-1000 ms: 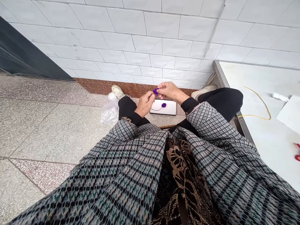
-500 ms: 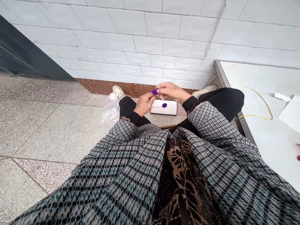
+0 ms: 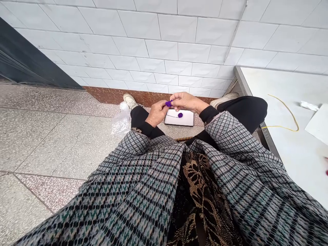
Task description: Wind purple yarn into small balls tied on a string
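A small purple piece of yarn work [image 3: 168,103] is held up between my two hands. My left hand [image 3: 157,112] pinches its left side between thumb and fingers. From the right, my right hand [image 3: 186,101] has its thumb and fingers closed on the other side of the piece; any thin tool in them is too small to make out. Below the hands, a small ball of purple yarn [image 3: 180,115] rests on a white box lid or tray with dark edges [image 3: 186,121]. A thin strand runs from the ball leftward, toward my left hand.
A clear plastic bag [image 3: 121,122] lies on the speckled floor [image 3: 69,136] beside my left shoe [image 3: 130,101]. To my right stands a white table [image 3: 289,150] with a yellow cord [image 3: 293,116] and white paper [image 3: 319,124]. A tiled wall [image 3: 153,30] rises ahead.
The purple piece has shifted slightly down and left and turned between my fingers. My right hand has dropped a little, and the strand near the ball lies straighter.
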`<act>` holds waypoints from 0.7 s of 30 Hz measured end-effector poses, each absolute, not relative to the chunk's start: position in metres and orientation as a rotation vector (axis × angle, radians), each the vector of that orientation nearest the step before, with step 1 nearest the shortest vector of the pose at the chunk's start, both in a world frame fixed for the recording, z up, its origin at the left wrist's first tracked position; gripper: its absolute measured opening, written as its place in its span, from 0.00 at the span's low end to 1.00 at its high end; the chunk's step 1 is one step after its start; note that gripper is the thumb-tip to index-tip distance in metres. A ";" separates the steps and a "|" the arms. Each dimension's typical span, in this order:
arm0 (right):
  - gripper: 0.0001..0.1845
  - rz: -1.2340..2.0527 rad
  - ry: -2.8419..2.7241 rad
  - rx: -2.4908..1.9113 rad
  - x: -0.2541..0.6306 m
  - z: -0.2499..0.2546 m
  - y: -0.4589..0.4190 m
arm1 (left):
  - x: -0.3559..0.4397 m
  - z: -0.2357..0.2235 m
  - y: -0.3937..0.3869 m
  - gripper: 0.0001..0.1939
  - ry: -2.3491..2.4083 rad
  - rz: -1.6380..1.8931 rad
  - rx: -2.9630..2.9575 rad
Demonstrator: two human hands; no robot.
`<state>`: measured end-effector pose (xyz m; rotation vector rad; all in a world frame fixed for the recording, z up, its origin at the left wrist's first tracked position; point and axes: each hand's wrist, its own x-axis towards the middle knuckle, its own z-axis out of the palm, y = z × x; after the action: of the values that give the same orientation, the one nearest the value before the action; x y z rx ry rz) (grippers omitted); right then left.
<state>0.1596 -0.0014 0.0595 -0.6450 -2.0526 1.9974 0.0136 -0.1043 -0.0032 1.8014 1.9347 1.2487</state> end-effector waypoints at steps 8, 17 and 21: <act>0.10 1.295 -2.436 -0.868 0.161 0.051 0.009 | 0.018 0.011 -0.109 0.12 1.787 1.069 2.074; 0.08 1.843 -1.949 -0.619 0.161 0.064 0.003 | 0.020 -0.001 -0.108 0.11 1.723 1.086 1.912; 0.10 1.445 -2.342 -0.857 0.160 0.052 0.012 | 0.026 0.010 -0.111 0.13 1.650 1.061 2.059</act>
<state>0.1596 0.0117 0.0515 -0.8566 -2.3423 1.4453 0.0260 -0.1109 0.0097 2.0590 1.6504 1.0607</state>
